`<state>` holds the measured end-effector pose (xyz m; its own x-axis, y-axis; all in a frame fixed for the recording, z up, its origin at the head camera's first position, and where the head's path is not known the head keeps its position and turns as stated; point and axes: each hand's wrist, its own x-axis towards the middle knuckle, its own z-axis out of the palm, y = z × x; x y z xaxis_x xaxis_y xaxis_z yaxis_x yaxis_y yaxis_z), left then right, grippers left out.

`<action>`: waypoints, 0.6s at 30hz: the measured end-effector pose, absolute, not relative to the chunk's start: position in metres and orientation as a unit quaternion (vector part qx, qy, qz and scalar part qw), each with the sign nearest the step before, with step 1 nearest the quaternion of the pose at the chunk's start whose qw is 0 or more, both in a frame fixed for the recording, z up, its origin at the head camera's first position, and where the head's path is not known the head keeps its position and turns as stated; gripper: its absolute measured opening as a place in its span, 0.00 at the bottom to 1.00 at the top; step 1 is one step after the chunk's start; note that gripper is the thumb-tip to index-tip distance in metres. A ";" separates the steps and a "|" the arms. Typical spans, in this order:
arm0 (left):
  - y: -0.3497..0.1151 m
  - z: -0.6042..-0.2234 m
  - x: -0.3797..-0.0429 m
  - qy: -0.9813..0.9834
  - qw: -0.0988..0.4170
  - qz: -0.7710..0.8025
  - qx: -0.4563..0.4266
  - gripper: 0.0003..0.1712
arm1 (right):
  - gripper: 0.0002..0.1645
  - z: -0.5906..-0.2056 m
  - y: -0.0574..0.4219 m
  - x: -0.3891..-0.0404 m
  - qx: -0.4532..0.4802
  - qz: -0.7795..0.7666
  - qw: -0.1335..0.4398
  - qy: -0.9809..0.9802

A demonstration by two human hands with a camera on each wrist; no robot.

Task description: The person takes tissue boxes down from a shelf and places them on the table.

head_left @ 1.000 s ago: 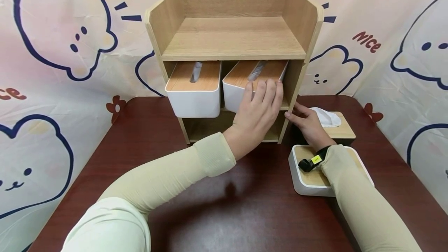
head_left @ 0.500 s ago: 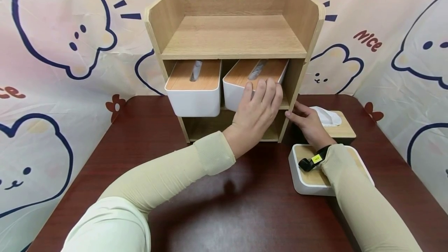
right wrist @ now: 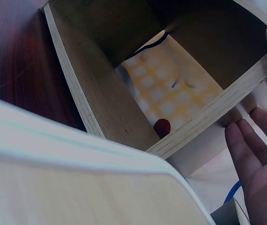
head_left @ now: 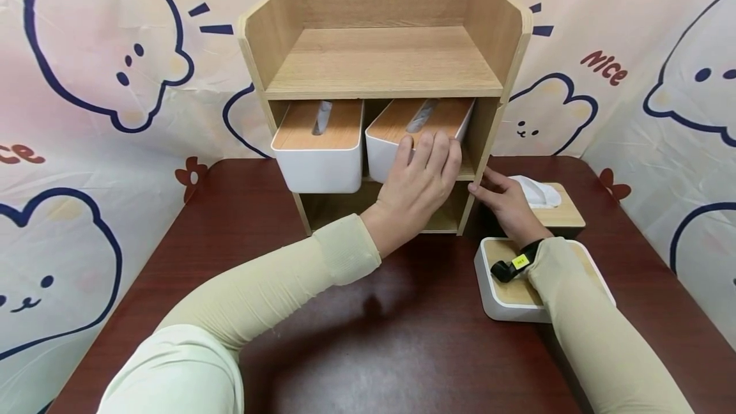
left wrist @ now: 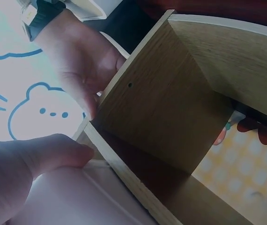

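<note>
A white tissue box with a wood-look lid (head_left: 397, 125) sits at an angle in the shelf unit's middle tier, its front corner jutting out. My left hand (head_left: 416, 177) presses on its front and top edge, fingers extended. In the left wrist view, the left thumb (left wrist: 61, 150) lies by the shelf board's edge. My right hand (head_left: 508, 203) touches the right side panel of the wooden shelf unit (head_left: 382, 62) from outside, thumb at the front edge. Straight right fingers (right wrist: 243, 145) show against that panel in the right wrist view. Another white tissue box (head_left: 319, 171) protrudes on the left.
On the dark red table (head_left: 414, 350), a low white box with a wooden lid (head_left: 506, 254) lies under the right wrist. Behind it stands a dark tissue box (head_left: 566, 209) with tissue showing. Patterned cloth (head_left: 57, 145) surrounds the table.
My left hand has shifted slightly left along the right-hand tissue box's front. The right hand and the boxes look the same.
</note>
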<state>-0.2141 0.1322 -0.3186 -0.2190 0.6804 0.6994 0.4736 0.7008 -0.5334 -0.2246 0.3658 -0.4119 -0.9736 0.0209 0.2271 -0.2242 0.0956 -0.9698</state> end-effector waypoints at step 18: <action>0.132 -0.321 -0.211 -0.758 0.521 0.085 -0.383 0.18 | 0.35 -0.413 0.366 -0.226 0.075 0.686 0.097 -0.717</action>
